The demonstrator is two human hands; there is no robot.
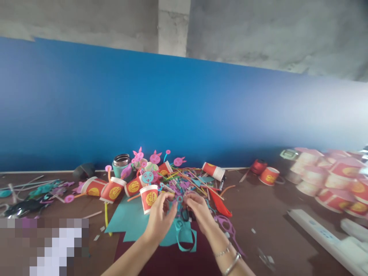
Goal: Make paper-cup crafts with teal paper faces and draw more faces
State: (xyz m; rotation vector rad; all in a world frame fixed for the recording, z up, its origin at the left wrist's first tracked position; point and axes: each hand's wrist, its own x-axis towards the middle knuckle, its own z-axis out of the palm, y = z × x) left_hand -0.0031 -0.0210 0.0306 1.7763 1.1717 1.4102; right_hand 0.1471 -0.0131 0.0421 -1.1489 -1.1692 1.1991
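Observation:
My left hand (159, 218) and my right hand (198, 211) meet over a teal paper sheet (126, 222) on the brown table. Both have their fingers pinched together around a small pale piece (179, 198) that I cannot make out. Just left of my left hand a red paper cup (148, 198) with a yellow emblem stands upright. Under my hands lie a teal paper ring (185, 239) and dark scissors (185, 214). My right wrist wears silver bracelets (228, 258).
Several red cups (112, 189), pink animal cut-outs (155, 157), a metal-lidded jar (121, 164) and coloured paper strips (195, 180) crowd the table's back. Stacked cups (333, 180) fill the right side, with white boxes (322, 234) in front. A blue wall rises behind.

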